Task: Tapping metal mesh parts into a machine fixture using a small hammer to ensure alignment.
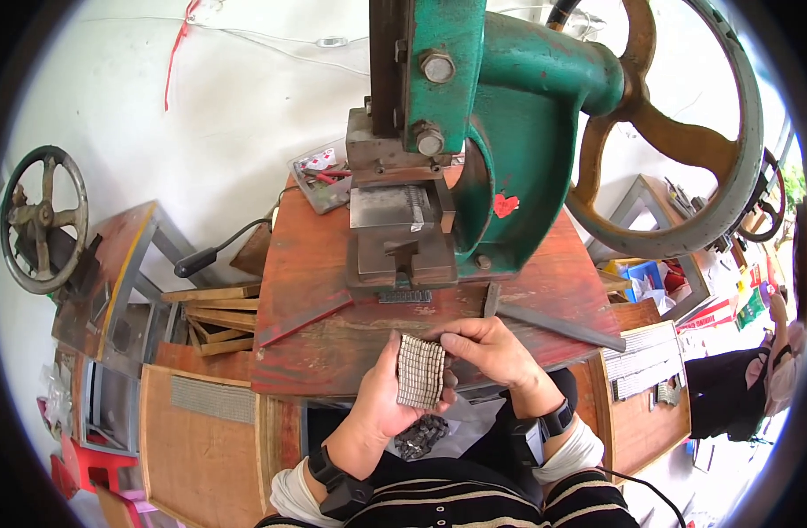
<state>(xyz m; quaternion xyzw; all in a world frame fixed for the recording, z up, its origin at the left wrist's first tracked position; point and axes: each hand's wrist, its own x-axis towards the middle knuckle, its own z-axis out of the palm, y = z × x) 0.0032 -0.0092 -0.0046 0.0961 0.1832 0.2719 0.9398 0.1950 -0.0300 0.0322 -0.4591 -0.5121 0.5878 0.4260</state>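
In my left hand lies a small block of pale metal pieces set in tight rows, like a woven mat. The fingers wrap behind it and the thumb presses its left edge. My right hand comes in from the right, its thumb and forefinger pinched at the block's upper right corner. Both hands are over the near edge of the reddish wooden table. Ahead stands a green hand press with a steel die at its base. A small row of dark metal teeth sits just in front of the die.
A large handwheel juts out at the right. Flat metal bars lie on the table, with a red-edged one at left. Wooden trays flank me; the right tray holds metal strips. Dark metal pieces lie below my hands.
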